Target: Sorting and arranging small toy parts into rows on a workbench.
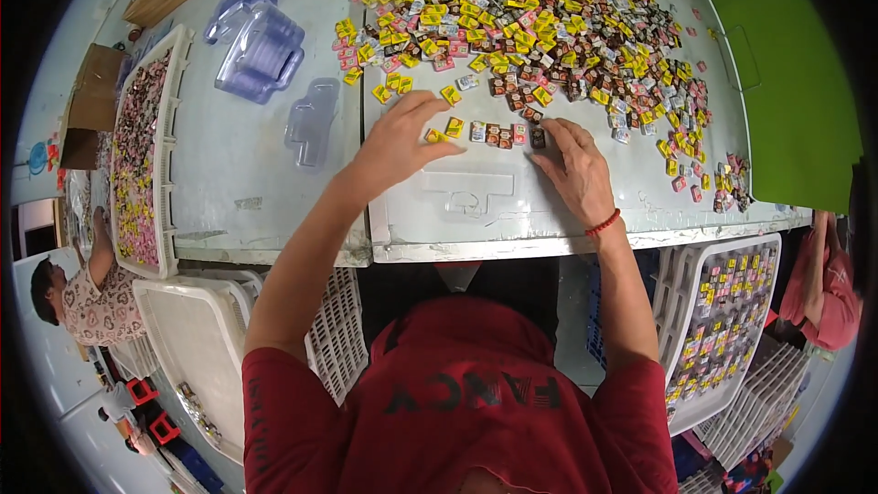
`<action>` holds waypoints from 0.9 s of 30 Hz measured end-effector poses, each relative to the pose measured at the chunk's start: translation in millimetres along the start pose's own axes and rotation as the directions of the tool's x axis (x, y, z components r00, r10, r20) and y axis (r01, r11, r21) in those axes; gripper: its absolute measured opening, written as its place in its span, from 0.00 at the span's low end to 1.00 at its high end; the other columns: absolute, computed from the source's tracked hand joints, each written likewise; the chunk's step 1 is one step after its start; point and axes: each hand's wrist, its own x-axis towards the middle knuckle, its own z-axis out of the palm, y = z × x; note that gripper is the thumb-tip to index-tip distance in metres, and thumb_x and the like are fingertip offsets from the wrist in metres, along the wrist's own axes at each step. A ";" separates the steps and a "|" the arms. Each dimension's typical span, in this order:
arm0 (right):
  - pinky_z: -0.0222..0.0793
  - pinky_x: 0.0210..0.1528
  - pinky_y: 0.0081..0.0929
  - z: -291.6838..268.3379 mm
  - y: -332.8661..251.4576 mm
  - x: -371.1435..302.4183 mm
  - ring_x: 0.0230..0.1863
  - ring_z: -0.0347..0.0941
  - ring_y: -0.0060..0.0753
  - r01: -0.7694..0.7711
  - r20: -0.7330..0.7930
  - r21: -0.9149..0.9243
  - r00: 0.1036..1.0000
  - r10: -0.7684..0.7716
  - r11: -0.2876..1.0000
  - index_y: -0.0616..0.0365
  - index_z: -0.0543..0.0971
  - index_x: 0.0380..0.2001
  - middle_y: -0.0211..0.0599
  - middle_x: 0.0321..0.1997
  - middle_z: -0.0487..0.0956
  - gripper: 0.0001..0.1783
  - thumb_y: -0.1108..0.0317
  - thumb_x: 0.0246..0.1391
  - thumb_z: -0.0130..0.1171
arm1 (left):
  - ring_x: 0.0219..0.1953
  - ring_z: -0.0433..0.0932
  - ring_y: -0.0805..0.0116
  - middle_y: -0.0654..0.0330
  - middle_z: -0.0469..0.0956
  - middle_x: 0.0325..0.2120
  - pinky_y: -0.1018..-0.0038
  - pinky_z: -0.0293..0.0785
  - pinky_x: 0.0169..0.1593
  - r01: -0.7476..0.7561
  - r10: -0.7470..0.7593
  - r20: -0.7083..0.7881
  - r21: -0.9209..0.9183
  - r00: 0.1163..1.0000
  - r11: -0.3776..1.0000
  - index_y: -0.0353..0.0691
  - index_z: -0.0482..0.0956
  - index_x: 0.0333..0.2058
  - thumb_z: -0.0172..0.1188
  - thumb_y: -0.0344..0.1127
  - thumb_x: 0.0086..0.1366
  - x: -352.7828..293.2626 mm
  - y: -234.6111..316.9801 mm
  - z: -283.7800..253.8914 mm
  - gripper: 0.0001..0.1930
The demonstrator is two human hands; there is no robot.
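Observation:
A short row of tiny boxes (498, 135), white, brown and pink, lies on the table in front of me. At its right end, my right hand (578, 169) has thumb and forefinger around a small dark box (538, 138). My left hand (402, 139) is spread on the other side, thumb and fingers apart, beside a tiny yellow box (455, 127) and another partly at its fingers. Nearer to me lies a clear plastic blister tray (466, 194) with a T-shaped outline. Beyond the hands spreads a big heap of tiny boxes (549, 27) in yellow, brown, pink and white.
Stacked clear blister trays (261, 53) and a single one (313, 123) lie at left. A white crate (174, 155) of tiny boxes stands left; another filled crate (672, 402) is low at right. A green board (786, 82) borders the right side. Other people work at both sides.

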 end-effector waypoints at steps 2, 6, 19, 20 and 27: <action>0.72 0.46 0.32 -1.4 1.1 6.6 0.44 0.73 0.44 0.055 0.070 -0.039 0.996 -0.052 0.998 0.57 0.75 0.47 0.41 0.46 0.77 0.22 0.71 0.45 0.65 | 0.43 0.75 0.52 0.53 0.74 0.42 0.64 0.71 0.48 0.032 -0.028 0.069 -0.053 0.997 0.998 0.35 0.73 0.47 0.68 0.36 0.50 -4.5 -3.7 -6.9 0.25; 0.71 0.47 0.32 8.2 8.1 9.5 0.45 0.73 0.44 0.084 0.110 -0.025 0.991 -0.080 0.996 0.58 0.76 0.47 0.41 0.46 0.77 0.23 0.72 0.44 0.65 | 0.45 0.74 0.57 0.53 0.73 0.48 0.68 0.73 0.48 0.047 -0.035 0.137 -0.087 0.990 0.995 0.40 0.74 0.48 0.65 0.33 0.54 -6.9 -12.3 0.5 0.22; 0.72 0.47 0.32 13.2 2.0 11.1 0.45 0.74 0.43 0.073 0.092 0.001 0.993 -0.073 0.997 0.58 0.76 0.47 0.41 0.45 0.78 0.23 0.71 0.44 0.66 | 0.47 0.72 0.54 0.55 0.75 0.44 0.65 0.69 0.52 -0.132 0.131 0.061 0.006 0.989 0.991 0.37 0.72 0.48 0.67 0.34 0.50 5.0 -12.6 13.8 0.25; 0.72 0.47 0.32 14.0 2.5 10.9 0.45 0.74 0.43 0.072 0.085 0.003 0.994 -0.072 0.997 0.58 0.76 0.47 0.41 0.44 0.78 0.23 0.71 0.44 0.66 | 0.47 0.72 0.54 0.55 0.75 0.44 0.65 0.69 0.52 -0.132 0.132 0.063 0.006 0.989 0.991 0.37 0.72 0.48 0.67 0.34 0.50 3.8 -11.9 13.8 0.25; 0.72 0.46 0.32 14.4 4.8 8.2 0.45 0.74 0.43 0.054 0.058 0.056 0.997 -0.058 0.997 0.59 0.77 0.45 0.41 0.44 0.78 0.22 0.73 0.43 0.66 | 0.46 0.73 0.55 0.55 0.75 0.45 0.66 0.70 0.52 -0.132 0.133 -0.012 0.064 0.991 0.989 0.37 0.73 0.45 0.65 0.29 0.51 -16.4 -8.6 9.4 0.21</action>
